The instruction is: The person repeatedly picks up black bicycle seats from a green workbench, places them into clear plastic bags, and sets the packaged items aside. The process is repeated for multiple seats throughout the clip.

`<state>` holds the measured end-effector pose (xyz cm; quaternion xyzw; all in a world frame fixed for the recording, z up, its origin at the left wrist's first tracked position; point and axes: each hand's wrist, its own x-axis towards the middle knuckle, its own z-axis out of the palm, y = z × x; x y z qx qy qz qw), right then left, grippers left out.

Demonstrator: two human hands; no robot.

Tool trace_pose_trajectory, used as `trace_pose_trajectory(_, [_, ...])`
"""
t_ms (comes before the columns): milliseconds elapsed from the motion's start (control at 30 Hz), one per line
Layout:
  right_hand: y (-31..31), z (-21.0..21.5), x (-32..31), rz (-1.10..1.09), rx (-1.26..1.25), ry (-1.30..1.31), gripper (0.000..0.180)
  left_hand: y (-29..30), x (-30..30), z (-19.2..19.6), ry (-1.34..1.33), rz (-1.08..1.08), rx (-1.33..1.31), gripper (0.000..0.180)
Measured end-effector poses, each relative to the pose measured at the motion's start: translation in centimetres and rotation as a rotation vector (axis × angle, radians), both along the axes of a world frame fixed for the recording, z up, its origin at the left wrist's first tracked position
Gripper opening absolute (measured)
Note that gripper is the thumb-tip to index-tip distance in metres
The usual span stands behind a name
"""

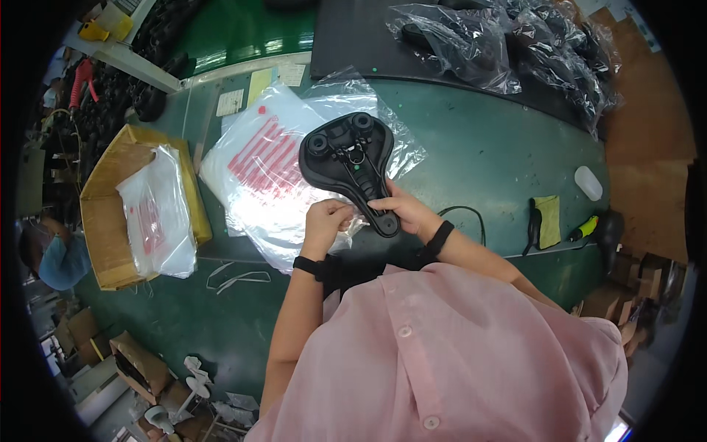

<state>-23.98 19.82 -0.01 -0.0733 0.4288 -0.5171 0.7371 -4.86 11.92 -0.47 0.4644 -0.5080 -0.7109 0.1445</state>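
Note:
A black bicycle saddle lies underside up, its wide end away from me and its narrow nose toward me. My right hand grips the nose from the right, thumb on top. Left of the nose, my left hand has its fingers pinched together at the edge of a clear plastic bag, part of which shows around and beyond the saddle. Just under these lies a stack of clear plastic bags with red print. How far the saddle sits inside the bag I cannot tell.
On the left stands a cardboard box holding more printed bags. Plastic-wrapped black saddles lie on a dark mat at the back right. A yellow cloth, a white oval piece and a cable are on the green table.

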Motion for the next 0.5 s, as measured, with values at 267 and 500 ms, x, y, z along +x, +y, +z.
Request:
trace_pose_trajectory(267, [-1.0,0.6,1.3,-0.056,0.006,0.018,0.066,-0.3,2.6,2.8,-0.117,0.082,-0.147,0.014])
trace_pose_trajectory(500, [-1.3,-0.9,-0.5,-0.097,-0.046,0.253,0.081,-3.6,7.9,4.7,0.275,0.582,0.131,0.014])
